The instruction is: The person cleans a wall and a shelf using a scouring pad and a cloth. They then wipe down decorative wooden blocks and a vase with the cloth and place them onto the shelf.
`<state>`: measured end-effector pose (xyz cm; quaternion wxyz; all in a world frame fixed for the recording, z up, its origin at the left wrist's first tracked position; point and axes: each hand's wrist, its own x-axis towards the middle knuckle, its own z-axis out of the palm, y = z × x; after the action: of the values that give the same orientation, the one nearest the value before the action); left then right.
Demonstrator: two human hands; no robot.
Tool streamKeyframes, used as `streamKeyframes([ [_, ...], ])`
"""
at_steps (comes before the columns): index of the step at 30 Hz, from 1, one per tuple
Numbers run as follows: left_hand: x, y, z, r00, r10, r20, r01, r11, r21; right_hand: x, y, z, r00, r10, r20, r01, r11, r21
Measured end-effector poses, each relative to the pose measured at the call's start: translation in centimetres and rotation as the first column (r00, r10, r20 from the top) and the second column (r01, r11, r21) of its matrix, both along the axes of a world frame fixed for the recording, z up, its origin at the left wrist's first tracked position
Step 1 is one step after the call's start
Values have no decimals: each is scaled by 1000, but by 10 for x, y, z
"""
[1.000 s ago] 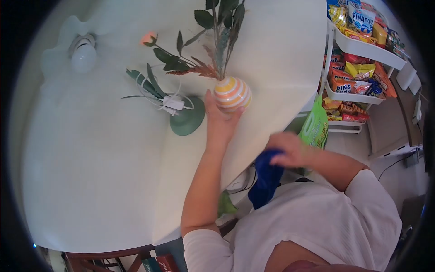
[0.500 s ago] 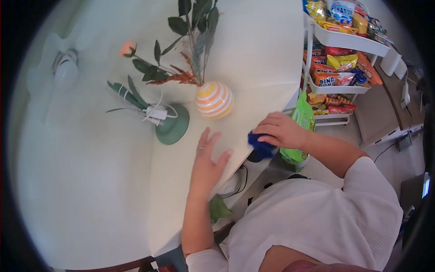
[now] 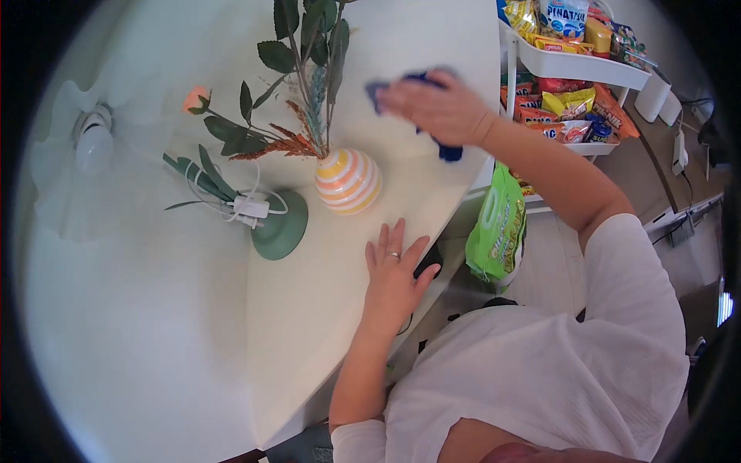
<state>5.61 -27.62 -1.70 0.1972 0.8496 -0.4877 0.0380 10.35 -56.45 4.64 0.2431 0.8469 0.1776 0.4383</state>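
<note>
My right hand (image 3: 444, 109), smeared by motion, presses a dark blue cloth (image 3: 450, 151) against the white tabletop (image 3: 297, 324) at the far right side; parts of the cloth stick out around the fingers. My left hand (image 3: 395, 274), with a ring on one finger, rests palm down near the table's front edge, fingers spread and holding nothing. Beyond its fingertips stands a round striped vase (image 3: 349, 182) with leafy stems (image 3: 312, 54) and an orange flower (image 3: 196, 99). Left of the vase is a green lamp base (image 3: 282, 231) with a white cable and plug (image 3: 251, 207) by it.
A white tiered cart (image 3: 579, 65) full of snack packets stands right of the table. Below it sits a green plastic package (image 3: 499, 228) on the floor. A lamp with a frilled shade and bulb (image 3: 94, 143) is at the left. A brown cabinet (image 3: 664, 162) stands farther right.
My right hand has carried the blue cloth from the front edge up and across to the far part of the tabletop. My left hand has moved right and settled flat on the table.
</note>
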Motion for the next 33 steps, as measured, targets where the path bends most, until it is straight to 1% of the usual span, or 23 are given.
streamKeyframes([
  [2, 0, -1, 0, 999, -8, 34, 7, 1000, 27, 11, 2, -40, 987, 121, -102, -134, 982, -131],
  [3, -1, -1, 0, 999, -6, 46, 5, 1000, 31, 11, 4, -55, 953, 258, -161, -269, 962, -51],
  [6, -6, 0, 1, 998, -2, 62, 0, 999, 41, -1, -2, -48, 912, 246, -329, -257, 966, 10],
  [7, -5, 1, 2, 997, -6, 70, 3, 999, 42, -10, -18, -49, 902, 263, -343, -285, 958, -15],
  [10, -4, 3, -1, 998, 9, 68, -9, 1000, 7, -57, -55, -42, 908, 164, -387, -198, 979, -49],
  [12, -5, 4, -1, 997, 6, 79, -5, 1000, -10, -89, -79, -43, 891, 83, -446, -102, 995, -18],
  [14, -5, 5, -1, 996, 2, 88, 0, 1000, -24, -113, -106, -43, 889, 47, -455, -60, 998, -14],
  [16, -5, 4, -3, 995, -10, 94, 13, 999, -31, -134, -123, -37, 910, -7, -414, 34, 998, 57],
  [17, -4, 2, -3, 996, -12, 87, 15, 999, -33, -138, -123, -24, 921, -36, -389, 78, 993, 92],
  [18, -4, 1, -2, 997, -13, 80, 16, 999, -34, -138, -122, -12, 959, -6, -284, 35, 995, 97],
  [20, -5, -1, -2, 998, -19, 67, 21, 999, -25, -133, -92, 28, 997, 50, -66, -43, 994, 105],
  [22, -5, -2, 0, 998, -20, 60, 21, 1000, -17, -114, -76, 70, 971, 149, 189, -177, 974, 139],
  [24, -6, -2, 2, 999, -16, 51, 17, 1000, -23, -92, -74, 115, 932, 139, 334, -170, 983, 64],
  [28, -7, 1, 5, 998, -1, 69, 3, 1000, -30, -51, -57, 174, 887, 76, 455, -145, 982, 119],
  [29, -8, 2, 5, 997, 6, 72, -3, 999, -34, -42, -51, 170, 870, 10, 492, -79, 990, 119],
  [30, -10, 1, 5, 997, 11, 73, -9, 999, -36, -40, -41, 162, 836, -9, 548, -36, 997, 71],
  [32, -8, 1, 5, 997, 11, 82, -7, 999, -47, -24, -47, 118, 909, -107, 403, 57, 989, 133],
  [33, -8, 2, 4, 996, 8, 84, -4, 999, -48, -26, -48, 97, 944, -85, 319, 50, 992, 115],
])
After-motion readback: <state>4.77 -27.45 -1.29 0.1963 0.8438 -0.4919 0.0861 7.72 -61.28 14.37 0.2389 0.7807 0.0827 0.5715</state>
